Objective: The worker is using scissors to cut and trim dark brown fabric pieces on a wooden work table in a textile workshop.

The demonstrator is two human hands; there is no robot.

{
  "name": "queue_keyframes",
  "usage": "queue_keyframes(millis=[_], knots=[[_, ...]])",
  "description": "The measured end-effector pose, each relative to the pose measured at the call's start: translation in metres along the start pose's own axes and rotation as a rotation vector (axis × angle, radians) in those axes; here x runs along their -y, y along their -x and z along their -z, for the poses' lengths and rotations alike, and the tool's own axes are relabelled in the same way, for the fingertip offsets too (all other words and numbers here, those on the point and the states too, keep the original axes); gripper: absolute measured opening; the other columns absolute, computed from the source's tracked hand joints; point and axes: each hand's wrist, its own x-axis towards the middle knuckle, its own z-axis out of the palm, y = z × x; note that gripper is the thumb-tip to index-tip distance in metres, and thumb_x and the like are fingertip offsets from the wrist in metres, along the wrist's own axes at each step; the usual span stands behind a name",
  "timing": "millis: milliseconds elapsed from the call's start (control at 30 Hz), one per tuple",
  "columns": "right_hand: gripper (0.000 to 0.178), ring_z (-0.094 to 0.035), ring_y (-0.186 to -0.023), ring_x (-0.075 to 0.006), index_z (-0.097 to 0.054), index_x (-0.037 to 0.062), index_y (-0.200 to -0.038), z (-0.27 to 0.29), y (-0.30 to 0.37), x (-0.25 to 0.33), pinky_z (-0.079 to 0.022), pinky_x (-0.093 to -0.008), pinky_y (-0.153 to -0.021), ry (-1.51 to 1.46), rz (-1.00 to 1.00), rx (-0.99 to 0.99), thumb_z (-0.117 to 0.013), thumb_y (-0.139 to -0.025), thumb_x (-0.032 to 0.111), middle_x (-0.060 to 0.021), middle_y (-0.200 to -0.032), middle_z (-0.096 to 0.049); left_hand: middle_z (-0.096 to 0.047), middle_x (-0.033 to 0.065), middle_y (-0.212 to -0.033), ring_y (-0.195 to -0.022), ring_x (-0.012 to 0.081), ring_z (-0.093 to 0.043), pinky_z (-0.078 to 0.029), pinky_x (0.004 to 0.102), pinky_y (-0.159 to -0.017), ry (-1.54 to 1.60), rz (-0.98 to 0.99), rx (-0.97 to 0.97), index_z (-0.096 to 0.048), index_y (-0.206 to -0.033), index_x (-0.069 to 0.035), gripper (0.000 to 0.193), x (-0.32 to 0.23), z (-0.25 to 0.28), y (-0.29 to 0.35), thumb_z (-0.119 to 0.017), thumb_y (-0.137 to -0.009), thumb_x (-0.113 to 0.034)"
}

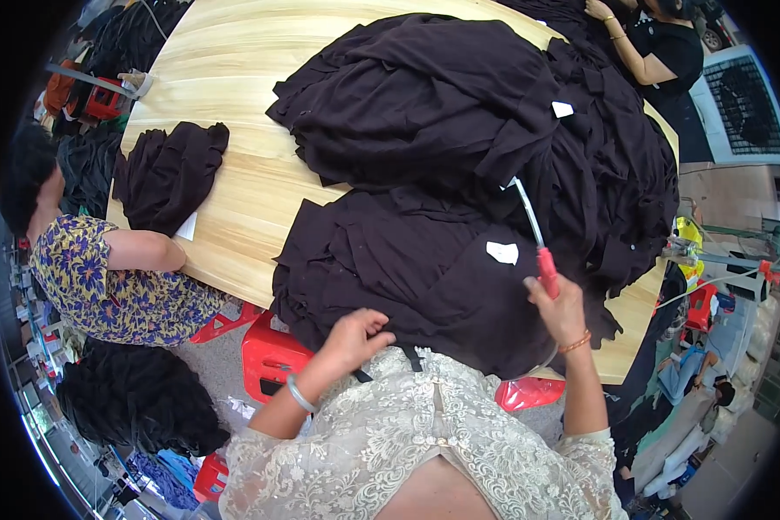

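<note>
My right hand [566, 312] is closed around the red handle of a tool [533, 217] with a long, thin, slightly curved metal shaft. Its tip reaches the dark cloth near a small white label; I cannot tell exactly what kind of tool it is. My left hand [354, 340] hovers at the near edge of the dark garment [425, 269] before me, with fingers loosely bent, thumb apart and nothing visible between them. A white label [502, 252] lies on this garment. Behind it rises a large heap of dark garments [416, 95], with another white label [562, 109] on it.
All this lies on a light wooden table [243, 104]. A smaller dark cloth bundle [172, 173] sits at its left, by a person in a flowered top [139, 277]. Another person in black [659, 48] works at the far right. Red stools [273, 355] stand below the near edge.
</note>
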Motion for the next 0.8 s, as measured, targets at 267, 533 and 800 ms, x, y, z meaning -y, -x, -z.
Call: queue_keyframes(millis=[267, 533, 800], knots=[[0.032, -0.061, -0.086, -0.0394, -0.057, -0.0009, -0.095, -0.05, 0.019, -0.019, -0.049, -0.0441, -0.076, 0.168, 0.195, 0.054, -0.076, -0.072, 0.01, -0.0202, -0.088, -0.061, -0.055, -0.0045, -0.076, -0.067, 0.0018, -0.047, -0.04, 0.0198, -0.058, 0.181, 0.028, -0.004, -0.057, -0.091, -0.002, 0.007, 0.023, -0.012, 0.0, -0.062, -0.086, -0.002], [0.01, -0.048, -0.058, -0.0076, -0.06, 0.001, -0.081, 0.024, 0.008, 0.014, -0.04, -0.0237, -0.055, -0.168, 0.275, -0.214, -0.069, -0.082, 0.005, -0.0008, -0.064, -0.053, -0.052, -0.0036, -0.08, -0.069, 0.0016, -0.045, -0.039, 0.0176, -0.062, 0.486, -0.368, -0.272, -0.055, -0.089, -0.003, 0.008, -0.061, 0.035, -0.028, -0.061, -0.086, 0.001], [0.019, -0.045, -0.063, -0.0037, -0.065, -0.0025, -0.098, 0.049, -0.018, 0.01, -0.039, -0.0212, -0.058, -0.098, 0.28, -0.511, -0.068, -0.087, 0.013, 0.0037, -0.071, -0.055, -0.058, 0.0052, -0.078, -0.069, 0.0116, -0.056, -0.046, 0.0246, -0.065, 0.249, -0.462, -0.478, -0.057, -0.09, -0.001, 0.015, -0.13, 0.036, -0.118, -0.068, -0.083, -0.009]])
